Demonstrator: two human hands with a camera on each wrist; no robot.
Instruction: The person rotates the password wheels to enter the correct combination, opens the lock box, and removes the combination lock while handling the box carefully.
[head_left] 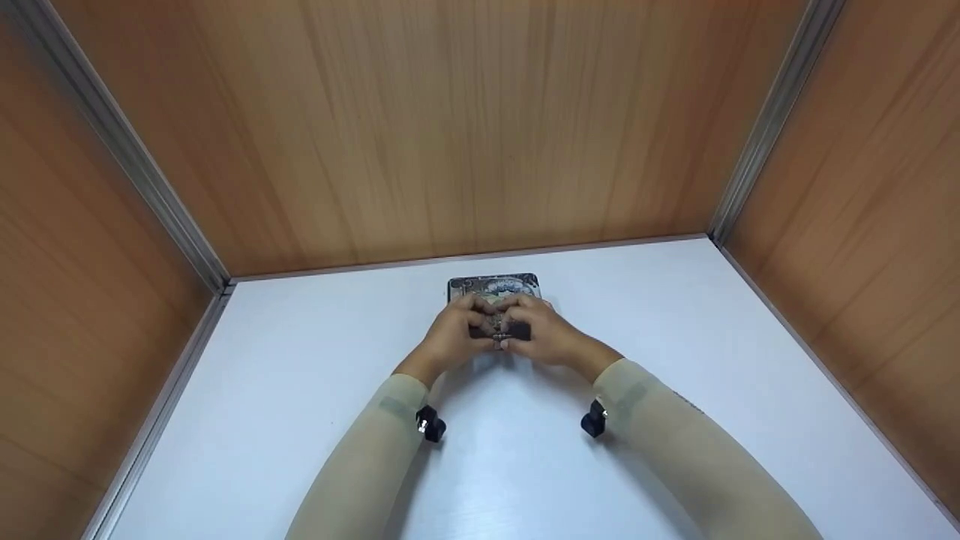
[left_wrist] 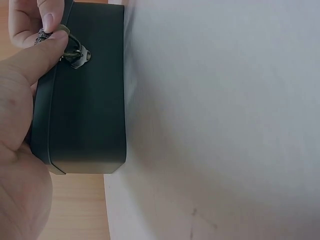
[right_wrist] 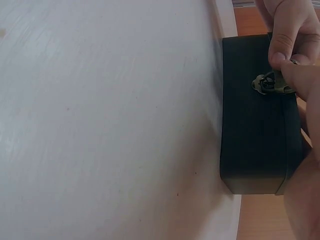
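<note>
Box: a small dark rectangular box with a patterned lid [head_left: 493,288] sits on the white worktop [head_left: 675,360], near the middle of its far edge and just short of the wooden back wall [head_left: 480,127]. The wrist views show a plain dark front face with a seam where lid meets base.
Clasp: a small brass-coloured metal latch with a ring [left_wrist: 79,56] sits on the front face at the seam, midway along the box.
Left hand: the left hand [head_left: 450,337] wraps the left end of the box, thumb and forefinger pinching the clasp ring.
Right hand: the right hand [head_left: 546,334] holds the right end, thumb and forefinger [right_wrist: 285,47] closed on the same clasp from the other side.
Step in hand: by the look of it, working the clasp; the lid lies flat and closed on the base.
Next move calls for: probably a fine fingertip pull to swing the latch free of its catch, while the palms keep the box from sliding on the smooth worktop.
Unclear: whether the latch is hooked or already loose cannot be told.
</note>
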